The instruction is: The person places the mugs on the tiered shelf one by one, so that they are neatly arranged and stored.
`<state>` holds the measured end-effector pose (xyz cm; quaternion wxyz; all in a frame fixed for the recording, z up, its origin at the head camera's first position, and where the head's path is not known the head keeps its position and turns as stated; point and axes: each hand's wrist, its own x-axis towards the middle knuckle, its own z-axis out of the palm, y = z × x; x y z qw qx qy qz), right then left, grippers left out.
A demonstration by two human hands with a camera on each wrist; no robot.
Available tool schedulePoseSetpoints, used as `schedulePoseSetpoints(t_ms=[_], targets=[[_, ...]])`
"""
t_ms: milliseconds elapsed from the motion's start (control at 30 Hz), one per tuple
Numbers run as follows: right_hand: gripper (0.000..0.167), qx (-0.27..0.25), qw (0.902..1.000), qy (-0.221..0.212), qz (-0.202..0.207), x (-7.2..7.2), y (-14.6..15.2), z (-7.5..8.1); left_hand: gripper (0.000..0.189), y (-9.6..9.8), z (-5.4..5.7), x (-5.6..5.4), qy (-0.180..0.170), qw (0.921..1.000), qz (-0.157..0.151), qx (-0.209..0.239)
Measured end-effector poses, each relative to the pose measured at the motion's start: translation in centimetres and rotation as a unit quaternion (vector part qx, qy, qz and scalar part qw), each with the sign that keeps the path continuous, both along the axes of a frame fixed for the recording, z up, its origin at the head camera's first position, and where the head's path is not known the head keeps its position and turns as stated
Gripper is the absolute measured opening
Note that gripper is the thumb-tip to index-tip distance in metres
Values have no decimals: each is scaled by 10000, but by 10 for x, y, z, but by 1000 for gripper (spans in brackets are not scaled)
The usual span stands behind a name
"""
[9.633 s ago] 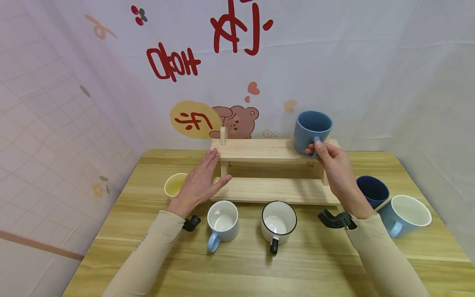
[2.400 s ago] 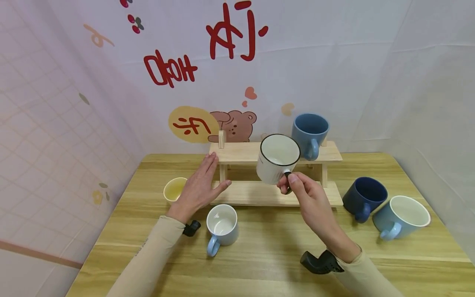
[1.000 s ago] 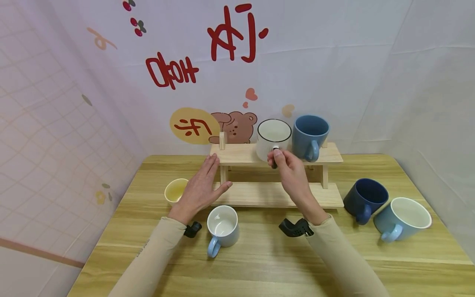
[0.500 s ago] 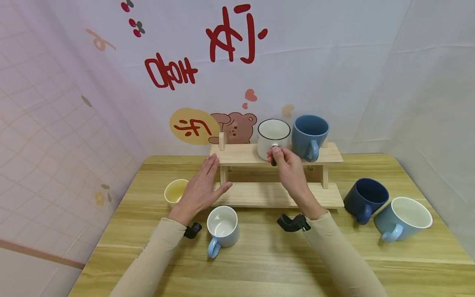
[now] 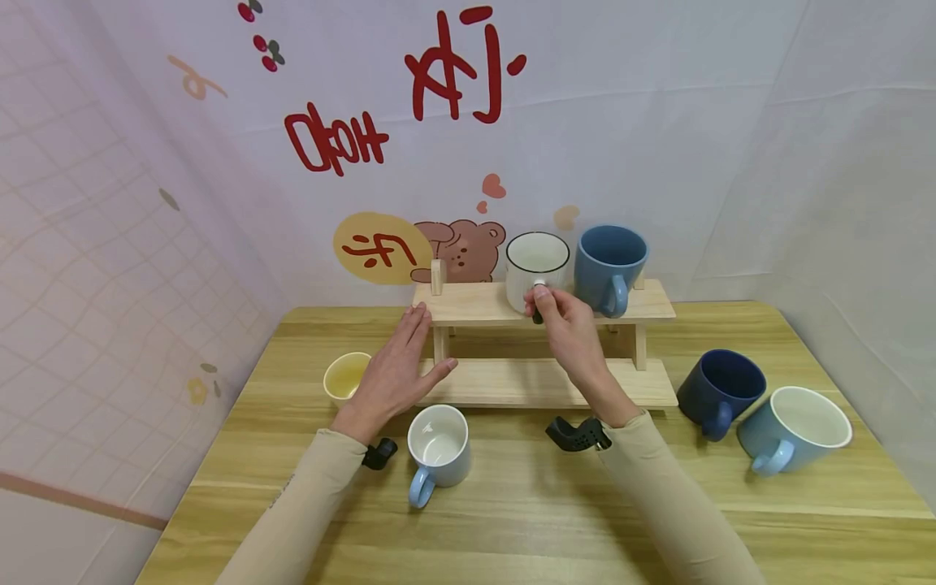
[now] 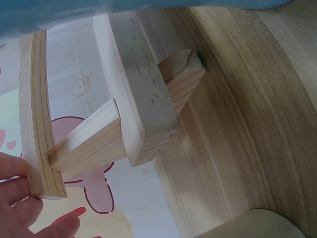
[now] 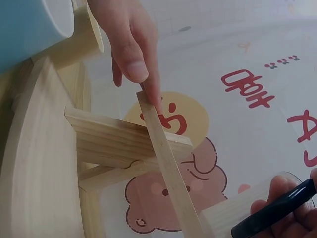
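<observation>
A pale printed backdrop (image 5: 621, 122), with red lettering and a cartoon bear, hangs behind a wood-grain table (image 5: 512, 528). In the middle of the frame stands a two-tier wooden rack (image 5: 468, 302).

The person's right hand (image 5: 576, 337) pinches the black handle of a white mug (image 5: 517, 280) between thumb and fingers; the right wrist view shows the digits closed on it. Holding it there probably keeps the fingers clear of the dark rim and lets the mug stay upright. The mug is at the upper board, centre of the frame, left of a blue mug (image 5: 610, 264) whose handle also faces the person, presumably for easy reach. Whether the board bears the white mug's full weight cannot be told.

The left hand (image 5: 391, 366) lies with straight fingers, thumb apart, fingertips touching the upper board's left end; it seems to brace the rack against shifting.

On the table, a yellow cup (image 5: 344, 374) sits at centre left, partly behind the left hand, and a pale-blue mug (image 5: 449, 467) at lower centre. At right, a navy mug (image 5: 702, 394) stands just beside a light-blue mug (image 5: 768, 426).
</observation>
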<state>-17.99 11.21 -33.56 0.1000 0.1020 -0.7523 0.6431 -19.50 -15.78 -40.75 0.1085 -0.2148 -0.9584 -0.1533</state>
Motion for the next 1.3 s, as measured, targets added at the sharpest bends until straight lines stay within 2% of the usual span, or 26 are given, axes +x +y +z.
schedulePoseSetpoints(t_ms=[200,400,533,767,833,967,1100,1200,1300], targets=[[39,-52,9999,-117,52,2,6,-5,94,0,1,-2,-92,9999,-1,-91],[41,200,9998,-44,-18,2,17,-31,93,-3,0,0,-84,10000,-32,41],[46,602,9981,90,-76,12,26,-42,91,-5,0,6,-4,9996,31,273],[40,1227,9915,440,48,35,43,-54,83,-9,7,23,290,9978,-75,584],[39,1590,9858,534,80,40,48,-58,79,-11,9,29,349,9974,-129,623],[37,2410,9670,796,210,48,59,-67,75,-18,9,42,626,9942,-370,789],[37,2934,9504,963,379,55,70,-77,75,-24,6,54,955,9894,-592,920],[38,3291,9367,1087,487,59,79,-85,75,-28,3,62,1029,9875,-642,1003],[41,3658,9199,1263,640,59,87,-92,75,-32,-1,71,923,9881,-557,1095]])
